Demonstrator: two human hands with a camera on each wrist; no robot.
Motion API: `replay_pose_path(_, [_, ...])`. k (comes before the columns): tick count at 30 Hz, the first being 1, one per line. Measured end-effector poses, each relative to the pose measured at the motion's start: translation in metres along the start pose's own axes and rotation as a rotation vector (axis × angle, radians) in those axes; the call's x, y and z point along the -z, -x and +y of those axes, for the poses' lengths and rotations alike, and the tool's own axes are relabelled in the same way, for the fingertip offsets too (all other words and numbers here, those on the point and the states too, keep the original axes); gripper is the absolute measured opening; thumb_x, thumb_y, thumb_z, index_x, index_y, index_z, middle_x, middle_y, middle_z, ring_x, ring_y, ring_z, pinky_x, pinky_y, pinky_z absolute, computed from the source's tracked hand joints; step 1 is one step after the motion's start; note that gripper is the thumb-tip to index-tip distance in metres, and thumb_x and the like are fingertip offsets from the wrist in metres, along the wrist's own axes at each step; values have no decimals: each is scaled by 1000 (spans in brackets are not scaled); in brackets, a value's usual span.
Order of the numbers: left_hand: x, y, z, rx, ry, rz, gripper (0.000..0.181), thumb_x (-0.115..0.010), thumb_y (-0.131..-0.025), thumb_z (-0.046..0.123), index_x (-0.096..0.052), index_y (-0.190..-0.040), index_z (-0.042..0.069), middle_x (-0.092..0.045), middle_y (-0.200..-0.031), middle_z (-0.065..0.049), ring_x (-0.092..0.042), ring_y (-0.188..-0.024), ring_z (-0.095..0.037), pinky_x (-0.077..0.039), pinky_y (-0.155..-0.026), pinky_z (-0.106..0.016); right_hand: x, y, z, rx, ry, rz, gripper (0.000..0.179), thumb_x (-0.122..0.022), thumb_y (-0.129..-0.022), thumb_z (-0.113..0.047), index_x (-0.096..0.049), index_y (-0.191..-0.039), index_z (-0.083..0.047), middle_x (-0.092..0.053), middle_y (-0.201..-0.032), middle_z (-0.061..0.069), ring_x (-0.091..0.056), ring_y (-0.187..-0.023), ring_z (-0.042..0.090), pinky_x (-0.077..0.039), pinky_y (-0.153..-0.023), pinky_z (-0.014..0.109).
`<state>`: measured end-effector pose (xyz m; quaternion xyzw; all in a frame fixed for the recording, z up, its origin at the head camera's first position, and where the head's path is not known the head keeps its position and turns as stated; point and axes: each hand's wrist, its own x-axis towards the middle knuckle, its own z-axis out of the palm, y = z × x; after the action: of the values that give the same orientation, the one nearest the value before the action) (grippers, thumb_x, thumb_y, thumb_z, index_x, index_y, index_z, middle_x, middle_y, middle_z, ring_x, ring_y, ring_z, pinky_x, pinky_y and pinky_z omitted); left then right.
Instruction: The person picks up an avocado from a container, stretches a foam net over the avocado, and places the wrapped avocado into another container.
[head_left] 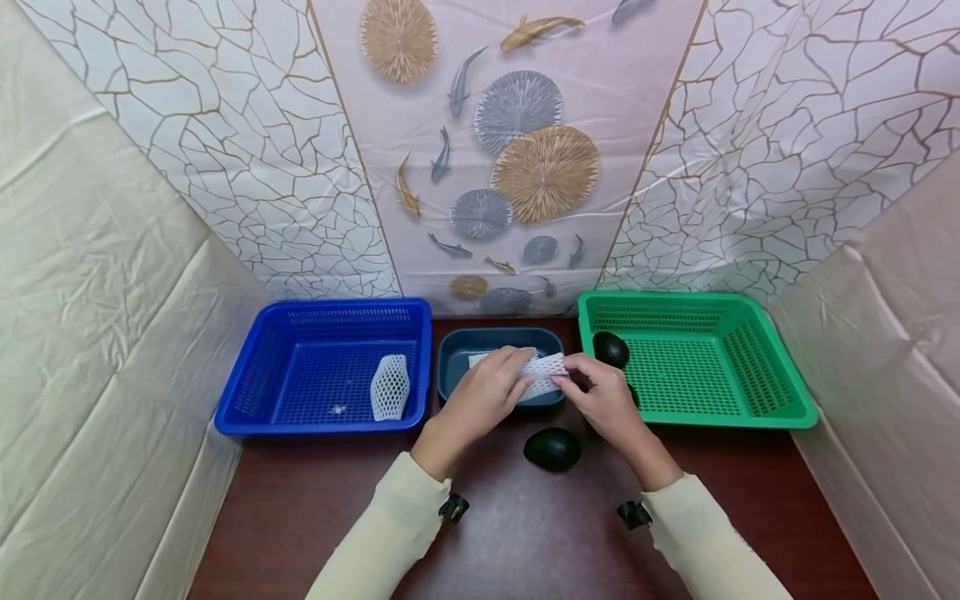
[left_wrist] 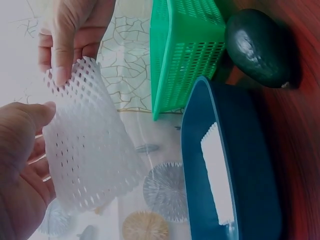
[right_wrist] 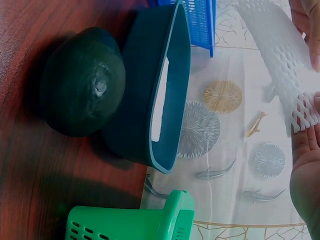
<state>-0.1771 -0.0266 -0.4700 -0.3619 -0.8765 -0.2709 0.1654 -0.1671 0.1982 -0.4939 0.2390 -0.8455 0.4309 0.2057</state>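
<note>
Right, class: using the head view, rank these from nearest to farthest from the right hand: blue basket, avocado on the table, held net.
1. Net: pinched by the right hand.
2. Avocado: on the table, between the forearms.
3. Blue basket: far left, beyond the left hand.

Bright, tabletop (head_left: 517, 542) glare, haze (wrist views)
</note>
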Motion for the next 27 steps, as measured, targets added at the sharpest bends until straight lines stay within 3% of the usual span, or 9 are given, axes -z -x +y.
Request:
replay_pose_path(8, [-3, -2, 1, -12, 17, 42, 29, -63, -103, 11, -66, -130, 2, -70, -117, -11, -70, -105, -22, -58, -93, -36, 1, 0, -2, 20, 21, 3, 22, -80, -86, 1, -72, -104, -8, -74, -98, 6, -56, -73, 6, -45, -66, 13])
replay_pose_path(20, [-3, -1, 4, -5, 70, 83, 26, -61, -103, 7, -67, -127, 1, -70, -115, -12, -71, -103, -22, -59, -91, -34, 2, 6, -1, 70, 80, -29, 29, -82, -84, 0, -70, -109, -6, -74, -99, 6, -67, -84, 12, -49, -75, 10])
replay_pose_path(27, [2, -3, 5, 0, 104, 109, 22, -60, -103, 7, -68, -124, 2, -70, -112, -11, -71, -97, -21, -60, -86, -35, 3, 6, -1, 99, 98, -19, 26, -82, -83, 3, -72, -105, -6, -75, -104, 8, -71, -92, 19, -59, -75, 37])
